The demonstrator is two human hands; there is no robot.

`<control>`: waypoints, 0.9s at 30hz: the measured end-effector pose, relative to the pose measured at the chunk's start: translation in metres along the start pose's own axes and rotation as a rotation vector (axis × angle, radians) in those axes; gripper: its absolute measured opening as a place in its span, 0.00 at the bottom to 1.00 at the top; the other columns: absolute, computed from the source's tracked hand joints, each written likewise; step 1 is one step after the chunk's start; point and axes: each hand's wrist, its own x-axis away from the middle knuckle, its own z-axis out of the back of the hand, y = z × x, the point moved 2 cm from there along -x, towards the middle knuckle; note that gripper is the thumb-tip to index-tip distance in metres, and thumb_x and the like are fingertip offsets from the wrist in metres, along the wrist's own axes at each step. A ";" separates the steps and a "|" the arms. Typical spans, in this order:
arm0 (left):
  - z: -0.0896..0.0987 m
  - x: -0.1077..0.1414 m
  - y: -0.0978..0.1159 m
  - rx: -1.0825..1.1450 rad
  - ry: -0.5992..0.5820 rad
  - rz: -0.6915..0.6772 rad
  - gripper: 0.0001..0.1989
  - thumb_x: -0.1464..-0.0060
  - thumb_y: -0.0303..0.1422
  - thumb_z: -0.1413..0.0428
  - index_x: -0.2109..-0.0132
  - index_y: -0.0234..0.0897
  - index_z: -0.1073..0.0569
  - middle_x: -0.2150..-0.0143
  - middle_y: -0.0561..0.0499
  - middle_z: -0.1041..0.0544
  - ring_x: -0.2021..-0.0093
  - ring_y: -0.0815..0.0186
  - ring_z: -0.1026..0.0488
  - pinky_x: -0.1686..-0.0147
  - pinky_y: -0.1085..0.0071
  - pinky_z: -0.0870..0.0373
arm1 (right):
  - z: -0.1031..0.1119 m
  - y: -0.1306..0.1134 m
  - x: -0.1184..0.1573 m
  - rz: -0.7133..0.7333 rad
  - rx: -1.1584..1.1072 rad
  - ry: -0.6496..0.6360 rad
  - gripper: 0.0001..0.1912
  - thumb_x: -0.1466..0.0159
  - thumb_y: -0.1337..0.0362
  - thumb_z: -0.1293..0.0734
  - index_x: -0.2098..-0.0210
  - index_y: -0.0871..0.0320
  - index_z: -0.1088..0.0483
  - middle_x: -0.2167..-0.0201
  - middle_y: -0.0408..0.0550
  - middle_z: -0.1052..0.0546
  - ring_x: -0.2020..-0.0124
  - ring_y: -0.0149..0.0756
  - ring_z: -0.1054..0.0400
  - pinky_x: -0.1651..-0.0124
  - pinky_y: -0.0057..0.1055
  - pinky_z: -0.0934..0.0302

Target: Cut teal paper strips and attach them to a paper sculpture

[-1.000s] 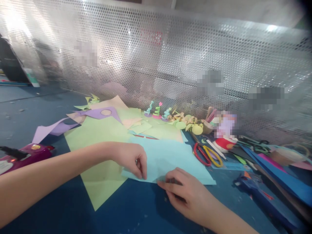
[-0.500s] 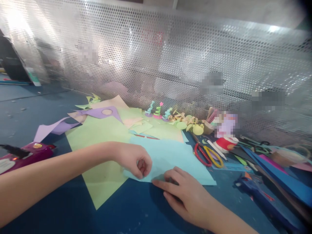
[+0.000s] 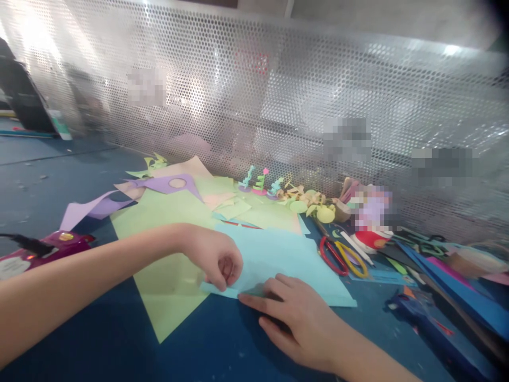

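Observation:
A sheet of light blue paper (image 3: 274,252) lies on the dark blue table, a narrow folded strip running along its near edge. My left hand (image 3: 218,260) rests at the left end of this fold, fingers curled and thumb tip down against the paper. Just to its right, my right hand (image 3: 296,318) is palm down, its index finger stretched along the fold and its other fingers loosely bent and apart. Under the left part of the blue sheet is a larger light green sheet (image 3: 170,297), partly covered by my left forearm.
Scissors with red and yellow handles (image 3: 345,260) lie right of the paper, near a red-and-white tape roll (image 3: 371,239). A blue glue gun (image 3: 433,329) is at the right, a magenta device (image 3: 63,246) at the left. Paper curls (image 3: 310,204) line the perforated metal panel (image 3: 222,95).
My right hand has slid slightly left along the fold, its index fingertip now nearer my left hand. My left hand has shifted a little left too, still curled.

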 end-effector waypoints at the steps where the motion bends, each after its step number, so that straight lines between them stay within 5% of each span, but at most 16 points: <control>1: 0.000 0.001 0.000 -0.011 0.000 0.001 0.09 0.56 0.30 0.43 0.63 0.38 0.26 0.70 0.52 0.25 0.71 0.68 0.29 0.70 0.74 0.32 | 0.000 0.000 -0.001 0.000 0.017 -0.004 0.20 0.36 0.62 0.43 0.45 0.47 0.40 0.68 0.46 0.32 0.67 0.36 0.40 0.66 0.33 0.45; 9: 0.002 0.007 0.000 -0.051 -0.060 0.023 0.08 0.56 0.30 0.43 0.64 0.37 0.27 0.70 0.53 0.27 0.70 0.67 0.29 0.69 0.73 0.32 | -0.003 -0.008 -0.016 0.076 -0.002 -0.016 0.18 0.36 0.62 0.44 0.47 0.53 0.37 0.69 0.47 0.29 0.67 0.37 0.39 0.66 0.34 0.47; 27: -0.003 0.010 0.010 -0.186 -0.046 0.005 0.05 0.58 0.25 0.43 0.70 0.36 0.30 0.73 0.55 0.28 0.74 0.70 0.33 0.75 0.77 0.37 | -0.007 -0.015 -0.029 0.079 0.033 -0.057 0.19 0.35 0.61 0.46 0.46 0.48 0.39 0.71 0.44 0.29 0.69 0.36 0.39 0.68 0.32 0.51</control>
